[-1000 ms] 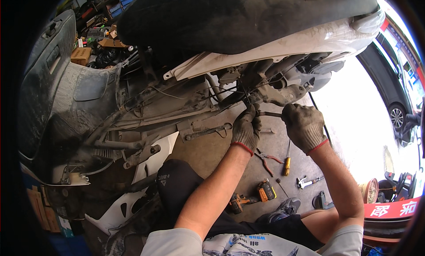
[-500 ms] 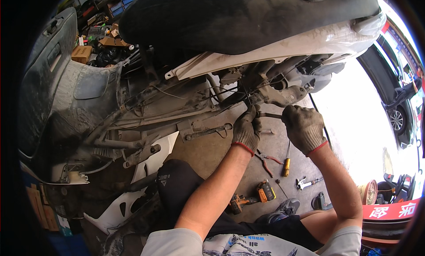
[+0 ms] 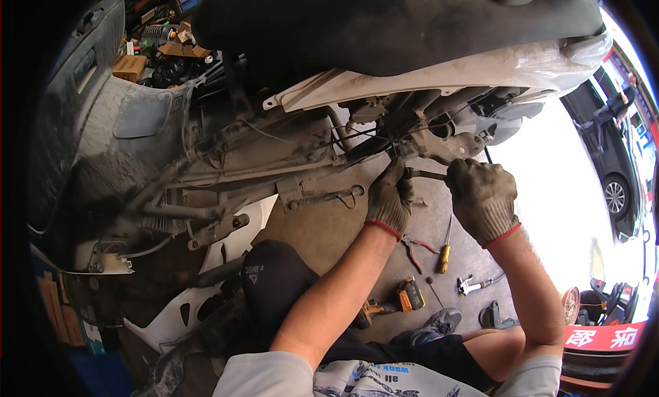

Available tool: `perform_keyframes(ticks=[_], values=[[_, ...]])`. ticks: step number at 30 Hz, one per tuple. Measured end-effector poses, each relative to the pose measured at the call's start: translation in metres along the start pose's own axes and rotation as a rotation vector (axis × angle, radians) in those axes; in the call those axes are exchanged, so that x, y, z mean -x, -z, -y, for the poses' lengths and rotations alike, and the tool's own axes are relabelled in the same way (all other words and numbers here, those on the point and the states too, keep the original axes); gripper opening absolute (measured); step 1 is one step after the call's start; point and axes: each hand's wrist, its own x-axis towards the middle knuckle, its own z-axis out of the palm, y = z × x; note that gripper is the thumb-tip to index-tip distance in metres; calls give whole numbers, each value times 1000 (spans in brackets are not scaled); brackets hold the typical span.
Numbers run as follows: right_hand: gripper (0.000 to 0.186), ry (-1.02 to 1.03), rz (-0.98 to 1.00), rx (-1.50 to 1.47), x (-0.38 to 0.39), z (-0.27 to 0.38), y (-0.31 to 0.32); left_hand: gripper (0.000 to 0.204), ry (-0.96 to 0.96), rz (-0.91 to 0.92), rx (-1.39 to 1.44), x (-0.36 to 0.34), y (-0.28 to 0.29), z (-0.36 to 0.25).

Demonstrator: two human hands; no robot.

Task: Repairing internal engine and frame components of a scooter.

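Note:
My left hand (image 3: pixel 390 194), in a grimy knit glove with red cuff, is closed round the head end of a dark metal wrench (image 3: pixel 428 174) beside a bracket (image 3: pixel 449 146) on the underside of a partly stripped scooter (image 3: pixel 288 150). My right hand (image 3: pixel 482 194), gloved alike, is closed on the wrench's handle, to the right. Cables and rods run just above my fingers. Below my hands on the floor (image 3: pixel 316 229) lie red-handled pliers (image 3: pixel 415 255) and a yellow-handled screwdriver (image 3: pixel 445 258).
A cordless drill (image 3: pixel 412 294) and an air-gun-like tool (image 3: pixel 470 284) lie near my shoe. White panels (image 3: pixel 161 321) lie lower left. Boxes and clutter (image 3: pixel 130 67) fill the back left. At right are a dark car (image 3: pixel 604 163), a walking person (image 3: pixel 618 105) and a red banner (image 3: pixel 600 335).
The view has shifted slightly, and both hands sit a little higher and further right in it, still on the wrench. The person at the far right has come more into view beside the car.

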Motion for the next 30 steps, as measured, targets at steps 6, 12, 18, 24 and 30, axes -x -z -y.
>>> perform_keyframes(ticks=[6, 12, 18, 24, 30], values=[[12, 141, -158, 162, -1, 15, 16, 17, 134, 53, 133, -11, 3, 2], [10, 256, -268, 131, -1, 18, 22, 18, 165, 53, 187, -15, 7, 2], [15, 245, -174, 157, -1, 25, 26, 19, 170, 68, 213, -20, 8, 4], [9, 203, -162, 146, -8, 6, 15, 17, 161, 67, 204, -17, 5, 3], [9, 160, -114, 122, -12, 7, 15, 16, 175, 97, 223, -18, 8, 0]])
